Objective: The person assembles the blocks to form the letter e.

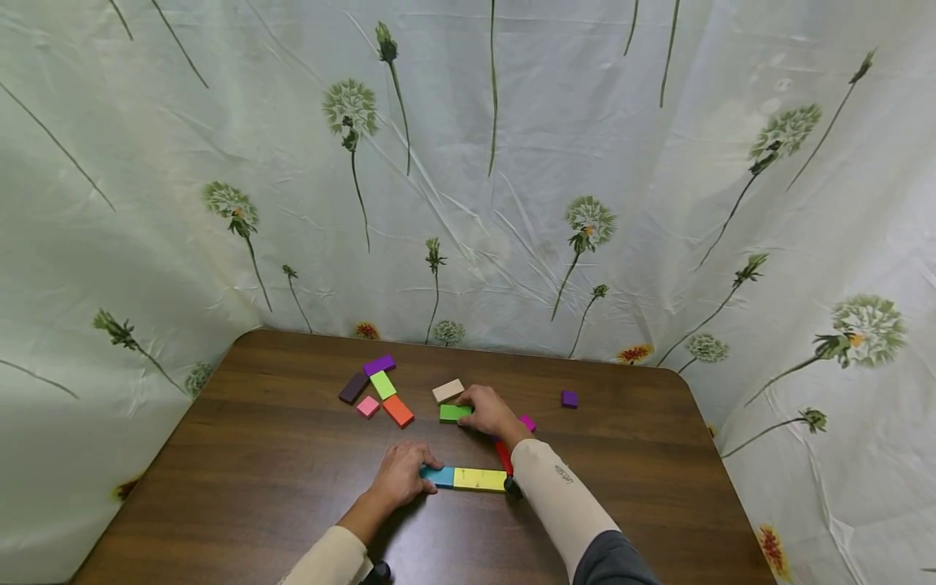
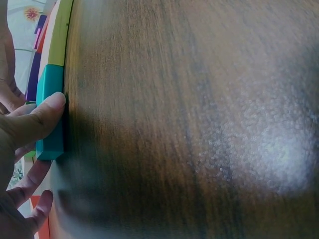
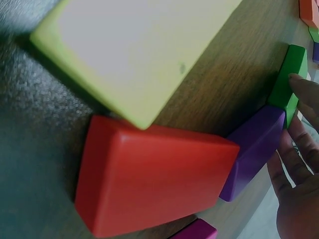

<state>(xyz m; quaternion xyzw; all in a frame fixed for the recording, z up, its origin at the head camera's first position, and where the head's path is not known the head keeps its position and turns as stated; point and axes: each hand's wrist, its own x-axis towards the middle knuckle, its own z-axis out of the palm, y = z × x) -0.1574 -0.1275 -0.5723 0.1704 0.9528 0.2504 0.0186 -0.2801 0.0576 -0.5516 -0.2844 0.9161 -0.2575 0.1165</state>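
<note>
My left hand (image 1: 402, 474) pinches a blue block (image 2: 50, 119), thumb on its near side and fingers on the far side. The blue block lies end to end with a yellow block (image 1: 478, 480). Farther back, my right hand (image 1: 488, 412) grips a green block (image 3: 289, 79) between thumb and fingers. In the right wrist view, that block's end meets a purple block (image 3: 254, 149), which adjoins a red block (image 3: 164, 174). The red block's other end sits at the yellow block's corner. My right forearm partly covers this side in the head view.
Behind the green block lies a beige block (image 1: 448, 391). A magenta block (image 1: 527, 423) is beside my right wrist, and a small purple block (image 1: 569, 399) lies farther right. At back left are several blocks, among them an orange one (image 1: 398, 411). A floral curtain (image 1: 497, 244) hangs behind the table (image 1: 292, 455).
</note>
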